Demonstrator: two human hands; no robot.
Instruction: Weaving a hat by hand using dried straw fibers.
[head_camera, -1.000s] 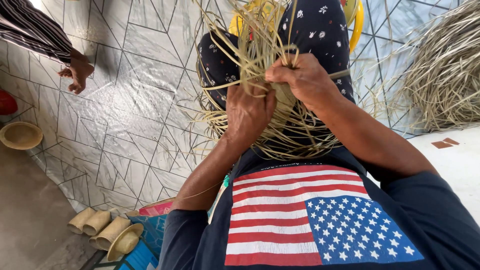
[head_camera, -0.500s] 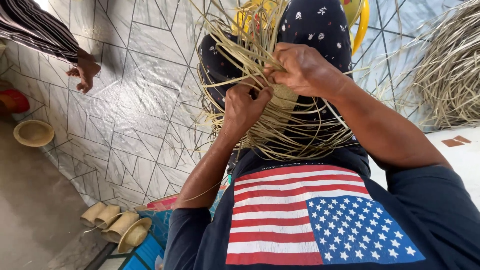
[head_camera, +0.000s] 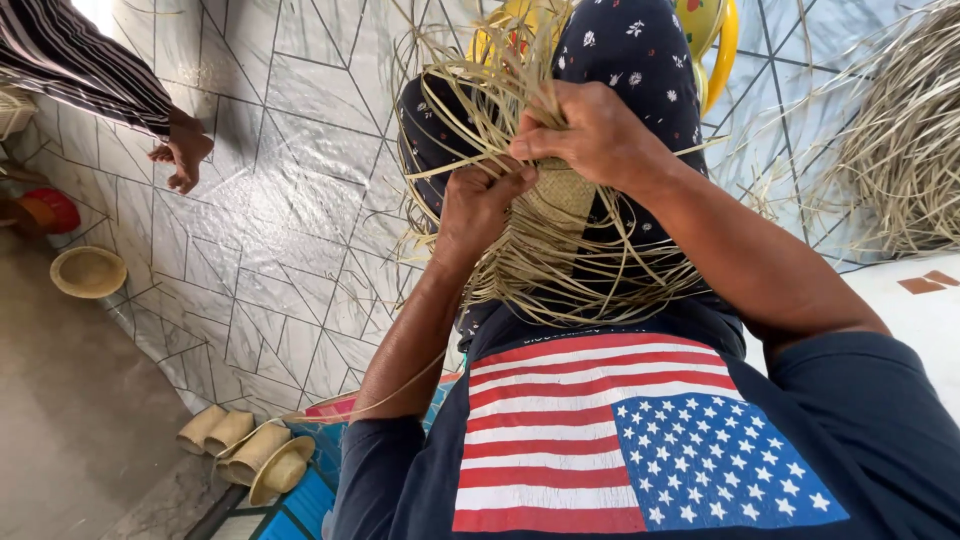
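A half-woven piece of pale straw (head_camera: 556, 212) rests on my lap over a dark spotted cloth (head_camera: 640, 60). Loose straw strands (head_camera: 480, 90) fan out from it in all directions. My left hand (head_camera: 480, 200) is closed on a few strands at the left edge of the woven patch. My right hand (head_camera: 598, 132) pinches a bundle of strands at the top of the patch. The two hands touch over the weave.
Another person's foot (head_camera: 182, 150) and striped sleeve (head_camera: 80, 70) are at the upper left on a tiled floor (head_camera: 270, 230). A straw hat (head_camera: 88, 270) lies left; several small woven cups (head_camera: 250, 450) stand below. A heap of straw (head_camera: 900, 130) lies right; a yellow stool (head_camera: 715, 40) stands behind.
My left hand has shifted up along the weave and closed on strands. My right hand stays on the bundle at the top. The view has tilted slightly.
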